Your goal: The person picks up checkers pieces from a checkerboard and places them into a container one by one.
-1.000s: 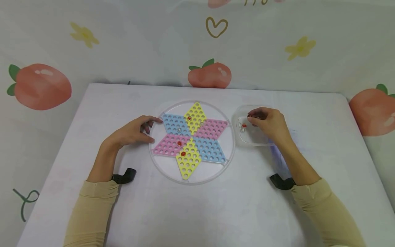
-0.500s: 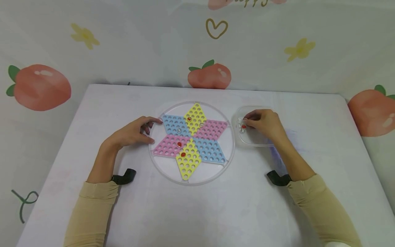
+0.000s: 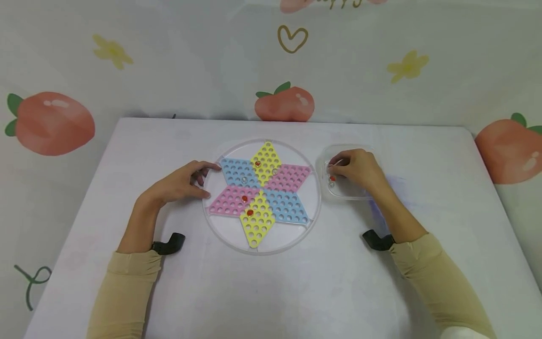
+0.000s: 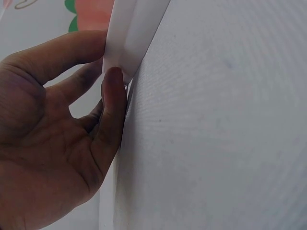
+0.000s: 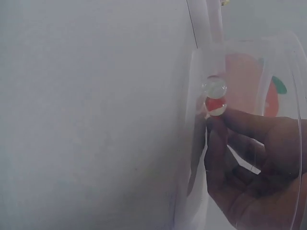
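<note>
A round board (image 3: pixel 262 250) with a yellow, pink and blue star full of holes lies on the table. Several marbles sit in its holes, including a red marble (image 3: pixel 244 199) and a clear marble (image 3: pixel 244 180). My left hand (image 3: pixel 184 181) touches the board's left rim with thumb and forefinger spread; the left wrist view shows these fingers against the white edge. Inside the clear plastic box (image 3: pixel 351 197), my right hand (image 3: pixel 357 167) pinches a marble, mostly hidden by the fingertips. Just below these fingertips lie a red-and-white marble (image 5: pixel 216 106) and a clear marble (image 5: pixel 214 87).
The white table (image 3: pixel 271 296) runs back to a wall cloth (image 3: pixel 190 70) printed with peaches, flowers and a heart. The box stands close to the board's right rim. Black wrist pieces (image 3: pixel 169 244) sit on both forearms.
My right hand has moved left and down within the box, towards its left wall; the fingertips now cover one of the marbles. The left hand stays on the rim.
</note>
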`<state>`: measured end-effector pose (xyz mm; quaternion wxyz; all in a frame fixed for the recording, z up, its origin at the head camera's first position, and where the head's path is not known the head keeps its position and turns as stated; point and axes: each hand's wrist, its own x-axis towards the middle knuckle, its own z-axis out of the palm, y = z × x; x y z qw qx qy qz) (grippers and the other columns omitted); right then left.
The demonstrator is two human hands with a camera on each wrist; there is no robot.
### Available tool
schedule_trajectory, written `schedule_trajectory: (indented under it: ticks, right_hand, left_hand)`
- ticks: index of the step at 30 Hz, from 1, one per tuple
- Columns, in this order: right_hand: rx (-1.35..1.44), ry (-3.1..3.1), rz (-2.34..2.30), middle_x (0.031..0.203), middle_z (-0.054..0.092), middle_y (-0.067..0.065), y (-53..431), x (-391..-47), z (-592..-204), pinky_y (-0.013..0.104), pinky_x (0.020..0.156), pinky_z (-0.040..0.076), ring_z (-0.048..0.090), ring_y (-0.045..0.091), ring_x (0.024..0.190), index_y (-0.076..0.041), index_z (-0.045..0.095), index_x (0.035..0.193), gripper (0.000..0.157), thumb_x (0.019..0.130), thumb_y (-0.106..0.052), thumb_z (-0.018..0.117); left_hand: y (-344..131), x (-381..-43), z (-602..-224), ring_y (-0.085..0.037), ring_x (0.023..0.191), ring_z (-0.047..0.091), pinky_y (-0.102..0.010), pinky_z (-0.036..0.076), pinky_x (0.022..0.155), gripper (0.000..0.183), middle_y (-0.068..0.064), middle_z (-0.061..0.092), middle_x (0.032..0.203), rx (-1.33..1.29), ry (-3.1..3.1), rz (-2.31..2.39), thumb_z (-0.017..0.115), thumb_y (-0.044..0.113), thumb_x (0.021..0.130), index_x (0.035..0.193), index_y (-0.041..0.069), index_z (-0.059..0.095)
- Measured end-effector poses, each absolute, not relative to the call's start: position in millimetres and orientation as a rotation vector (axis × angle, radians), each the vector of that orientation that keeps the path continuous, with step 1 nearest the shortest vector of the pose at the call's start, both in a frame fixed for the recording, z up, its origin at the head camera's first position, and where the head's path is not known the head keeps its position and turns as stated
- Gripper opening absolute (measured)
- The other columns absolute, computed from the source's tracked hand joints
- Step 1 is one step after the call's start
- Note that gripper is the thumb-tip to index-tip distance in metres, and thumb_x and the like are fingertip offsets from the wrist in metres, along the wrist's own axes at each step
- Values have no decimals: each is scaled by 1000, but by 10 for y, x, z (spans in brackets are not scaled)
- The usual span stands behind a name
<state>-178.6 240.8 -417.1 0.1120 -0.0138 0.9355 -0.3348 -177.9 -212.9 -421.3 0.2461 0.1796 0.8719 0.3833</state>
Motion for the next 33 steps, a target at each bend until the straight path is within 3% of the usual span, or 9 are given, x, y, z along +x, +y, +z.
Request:
schedule_trajectory:
  ticks: [7, 21, 33]
  right_hand:
    - [-2, 2698, -1042, 78, 74, 0, 2398, -1784, -4171, 34, 79, 41, 65, 20, 86, -11, 76, 104, 24, 87, -29, 76]
    - [11, 2761, -1098, 90, 74, 3, 2406, -1779, -4159, 28, 72, 44, 66, 17, 87, -11, 76, 105, 24, 85, -23, 76]
    - [-75, 2787, -1271, 96, 72, 3, 2388, -1698, -4097, 24, 74, 46, 66, 15, 83, -13, 74, 106, 20, 89, -23, 73]
  left_hand:
    - [-2126, -1771, -4221, -24, 98, 44, -27, 41, 81, 66, -12, 46, 109, 503, 2381, 1054, 80, 8, 81, 140, 12, 53]
    - [-2152, -1806, -4277, -24, 99, 44, -28, 41, 83, 66, -12, 46, 110, 514, 2390, 1029, 79, 5, 81, 140, 13, 52]
    - [-2144, -1795, -4266, -25, 99, 44, -28, 41, 81, 65, -13, 46, 109, 525, 2396, 1039, 80, 7, 81, 140, 11, 53]
